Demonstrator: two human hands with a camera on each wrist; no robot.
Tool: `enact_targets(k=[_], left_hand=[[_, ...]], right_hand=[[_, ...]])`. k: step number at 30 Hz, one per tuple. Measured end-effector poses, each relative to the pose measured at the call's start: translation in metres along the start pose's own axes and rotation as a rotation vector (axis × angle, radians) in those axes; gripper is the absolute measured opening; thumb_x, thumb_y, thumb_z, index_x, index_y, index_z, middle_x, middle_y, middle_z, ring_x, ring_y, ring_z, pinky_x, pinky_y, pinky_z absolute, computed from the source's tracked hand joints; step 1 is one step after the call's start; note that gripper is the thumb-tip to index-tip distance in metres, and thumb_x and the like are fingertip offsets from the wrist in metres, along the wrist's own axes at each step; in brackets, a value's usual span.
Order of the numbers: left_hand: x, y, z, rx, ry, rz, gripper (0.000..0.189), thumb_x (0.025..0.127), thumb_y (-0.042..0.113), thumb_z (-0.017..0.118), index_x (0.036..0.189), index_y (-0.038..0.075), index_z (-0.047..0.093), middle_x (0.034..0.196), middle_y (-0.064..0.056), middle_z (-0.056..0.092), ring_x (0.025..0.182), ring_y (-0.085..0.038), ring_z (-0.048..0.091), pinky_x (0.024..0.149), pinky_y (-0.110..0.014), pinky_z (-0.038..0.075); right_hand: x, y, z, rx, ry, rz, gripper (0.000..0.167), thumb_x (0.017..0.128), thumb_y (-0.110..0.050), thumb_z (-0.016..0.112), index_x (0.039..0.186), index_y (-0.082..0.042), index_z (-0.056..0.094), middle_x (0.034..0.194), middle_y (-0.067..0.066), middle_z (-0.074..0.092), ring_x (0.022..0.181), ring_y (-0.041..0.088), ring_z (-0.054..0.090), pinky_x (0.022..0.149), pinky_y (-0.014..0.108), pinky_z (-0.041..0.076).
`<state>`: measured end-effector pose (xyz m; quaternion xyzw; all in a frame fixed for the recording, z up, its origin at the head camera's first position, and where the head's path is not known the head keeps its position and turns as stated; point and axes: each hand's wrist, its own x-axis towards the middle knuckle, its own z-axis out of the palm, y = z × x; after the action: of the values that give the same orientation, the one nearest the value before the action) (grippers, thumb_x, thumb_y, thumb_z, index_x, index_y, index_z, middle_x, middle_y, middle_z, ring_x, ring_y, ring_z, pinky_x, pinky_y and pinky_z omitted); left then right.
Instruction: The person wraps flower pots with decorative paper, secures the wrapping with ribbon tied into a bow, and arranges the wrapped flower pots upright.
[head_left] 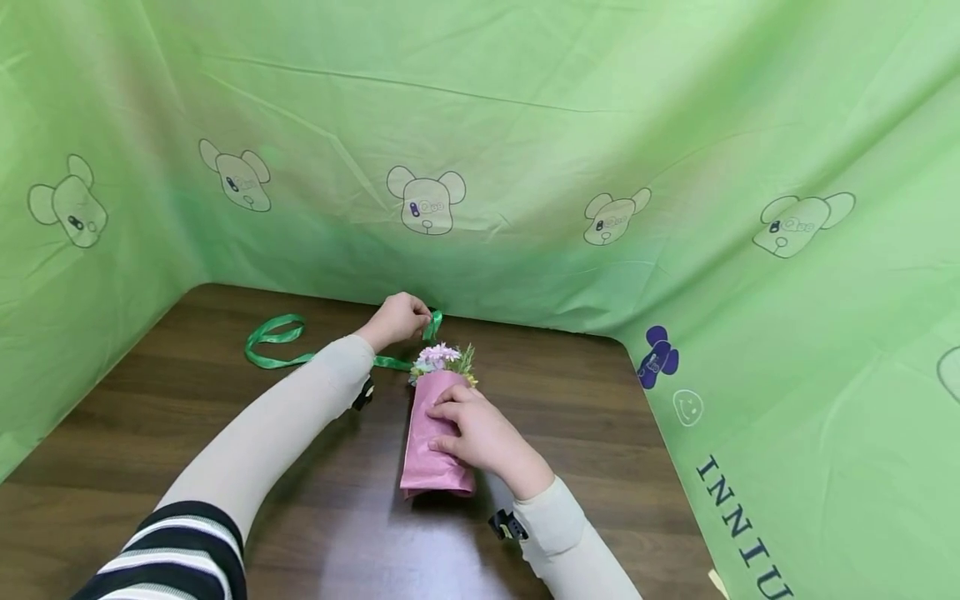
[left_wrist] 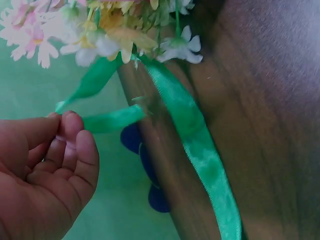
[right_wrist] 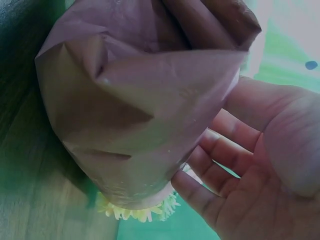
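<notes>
A bouquet in pink wrapping paper (head_left: 431, 429) lies on the wooden table, its flowers (head_left: 437, 358) in lilac, white and yellow pointing to the far side. Thumb and fingertips of my left hand (head_left: 397, 321) pinch a shiny green ribbon (left_wrist: 192, 137) near one end, just beyond the flowers. The ribbon passes by the blossoms, and its short end (left_wrist: 112, 119) sticks out past the pinch. My right hand (head_left: 480, 429) rests on the wrapper, thumb and fingers spread over it. In the right wrist view, those fairly straight fingers (right_wrist: 200, 192) lie along the paper (right_wrist: 135, 125).
The ribbon's long tail (head_left: 262, 350) loops across the table (head_left: 225, 433) to the left. A green cloth (head_left: 525, 125) printed with bear heads rises behind the table and along both sides, close beyond my left hand.
</notes>
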<state>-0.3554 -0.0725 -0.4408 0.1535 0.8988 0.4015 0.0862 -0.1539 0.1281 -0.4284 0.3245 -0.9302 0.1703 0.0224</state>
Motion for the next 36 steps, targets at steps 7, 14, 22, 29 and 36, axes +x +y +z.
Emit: enact_targets(k=[7,14,22,29,36], left_hand=[[-0.015,0.003,0.0,0.063,-0.012,0.052,0.029,0.106,0.014,0.053,0.126,0.001,0.069,0.11,-0.017,0.072,0.084,-0.025,0.065,0.069,-0.033,0.051],[-0.08,0.031,0.006,0.207,0.18,0.22,0.018,0.097,0.004,0.056,0.11,0.003,0.068,0.106,-0.012,0.069,0.089,-0.022,0.063,0.082,-0.039,0.055],[-0.148,0.037,0.038,0.09,0.003,0.297,0.03,0.084,-0.003,0.068,0.112,0.002,0.06,0.099,-0.005,0.066,0.089,-0.014,0.065,0.077,-0.027,0.057],[-0.16,0.025,0.049,0.183,0.003,0.337,0.043,0.082,0.009,0.084,0.119,0.003,0.063,0.11,-0.005,0.066,0.101,-0.018,0.063,0.09,-0.035,0.055],[-0.168,0.031,0.048,0.342,-0.016,0.403,0.033,0.084,0.014,0.083,0.115,0.008,0.073,0.107,-0.004,0.063,0.098,-0.019,0.056,0.085,-0.035,0.052]], right_hand=[[0.003,-0.005,0.002,-0.02,-0.004,-0.006,0.044,0.087,-0.032,0.082,0.125,-0.011,0.074,0.123,0.003,0.063,0.118,0.022,0.057,0.105,0.034,0.047],[0.003,-0.005,0.006,0.062,0.029,-0.017,0.044,0.087,-0.03,0.082,0.123,-0.007,0.072,0.124,0.005,0.065,0.122,0.024,0.058,0.108,0.038,0.045],[0.002,0.003,0.011,0.236,0.098,0.054,0.051,0.081,-0.024,0.088,0.122,-0.004,0.065,0.127,0.009,0.061,0.123,0.025,0.057,0.107,0.042,0.046],[-0.002,0.003,0.024,0.209,0.186,0.226,0.059,0.075,-0.045,0.09,0.116,-0.01,0.064,0.125,0.009,0.052,0.118,0.026,0.052,0.1,0.041,0.048],[-0.008,0.008,0.026,0.2,0.182,0.238,0.064,0.071,-0.055,0.089,0.114,-0.014,0.064,0.111,-0.001,0.056,0.102,0.018,0.054,0.089,0.036,0.049]])
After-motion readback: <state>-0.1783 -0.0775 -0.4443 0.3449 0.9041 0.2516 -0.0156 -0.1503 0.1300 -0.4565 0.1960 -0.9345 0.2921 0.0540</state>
